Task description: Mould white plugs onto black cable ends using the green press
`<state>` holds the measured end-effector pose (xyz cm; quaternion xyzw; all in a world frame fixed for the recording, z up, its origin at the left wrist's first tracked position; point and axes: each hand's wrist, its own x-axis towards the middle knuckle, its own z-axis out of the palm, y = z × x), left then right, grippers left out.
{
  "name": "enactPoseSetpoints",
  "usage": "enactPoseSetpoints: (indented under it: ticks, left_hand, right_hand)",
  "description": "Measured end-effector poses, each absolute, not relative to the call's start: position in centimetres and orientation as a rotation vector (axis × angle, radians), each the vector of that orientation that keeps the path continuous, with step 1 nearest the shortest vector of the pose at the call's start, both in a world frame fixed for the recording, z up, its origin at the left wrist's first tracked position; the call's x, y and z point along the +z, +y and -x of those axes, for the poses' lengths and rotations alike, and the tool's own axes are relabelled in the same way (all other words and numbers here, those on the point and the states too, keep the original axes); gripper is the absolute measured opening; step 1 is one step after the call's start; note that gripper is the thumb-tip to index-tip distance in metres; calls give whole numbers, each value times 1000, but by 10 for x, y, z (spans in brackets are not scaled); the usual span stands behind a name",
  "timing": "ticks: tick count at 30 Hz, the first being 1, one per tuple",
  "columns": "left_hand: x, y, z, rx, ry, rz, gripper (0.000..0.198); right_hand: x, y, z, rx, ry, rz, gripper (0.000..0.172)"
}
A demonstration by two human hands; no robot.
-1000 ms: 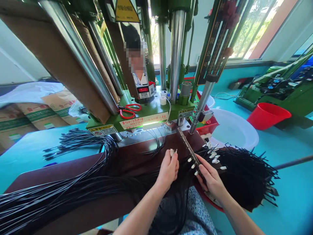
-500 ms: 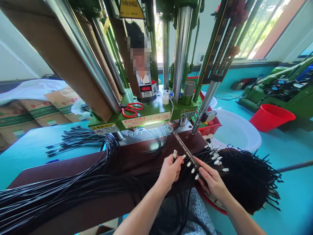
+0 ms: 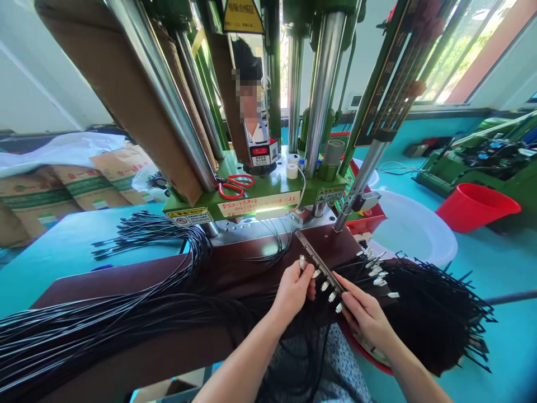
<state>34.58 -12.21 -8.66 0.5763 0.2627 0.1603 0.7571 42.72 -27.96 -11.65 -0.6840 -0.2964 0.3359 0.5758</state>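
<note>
My left hand (image 3: 295, 286) pinches a black cable just below its white connector (image 3: 302, 261), which sticks up above the thumb. A long dark metal bar (image 3: 318, 258) slants across the brown worktop beside it. Several white connectors (image 3: 331, 296) sit in a row along the bar's left edge. Around the bar's near end is my right hand (image 3: 366, 308), its fingers closed on it. Black cables hang from the row down over my lap, partly hidden by my arms.
A green press (image 3: 277, 179) stands behind the worktop (image 3: 168, 268), with red scissors (image 3: 235, 187) on its ledge. Black cables (image 3: 138, 319) cover the left side. To the right lies a large cable bundle (image 3: 432, 313), near a white tub (image 3: 415, 224) and a red bucket (image 3: 477, 207).
The whole view has shifted slightly, so the surroundings appear farther right. Both hands keep their grips, the left one still beside the bar with the connector.
</note>
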Motion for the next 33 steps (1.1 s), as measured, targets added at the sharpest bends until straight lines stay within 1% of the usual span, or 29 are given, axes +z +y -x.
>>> enactPoseSetpoints:
  ticks: [3,6,9,13,21,26,29,33]
  left_hand:
    - [-80,-115,-344,442,611,-1177,32]
    - [-75,-112,-341,289,610,-1118,35]
    - [-75,-114,-340,180,593,-1119,33]
    - [-80,-118,-344,246,580,-1199,30]
    - [-92,-119,-350,317,624,-1270,25]
    - [-104,-117,-349,466,623,-1427,22]
    - [-105,-112,-348,442,630,-1496,22]
    - [-105,-108,-347,408,593,-1548,20]
  right_hand:
    - [-117,-282,-429,828,-611,1537,59]
    - [-117,-282,-429,841,-556,1480,58]
    - [-118,-281,-430,863,-548,1473,54]
    - [-122,-284,-432,891,-587,1507,52]
    - [-120,-281,-433,881,-649,1571,58]
    - [-117,-278,-430,777,-828,1667,56]
    - [-114,-277,-430,704,-964,1739,53]
    - [-112,-277,-430,715,-980,1748,53]
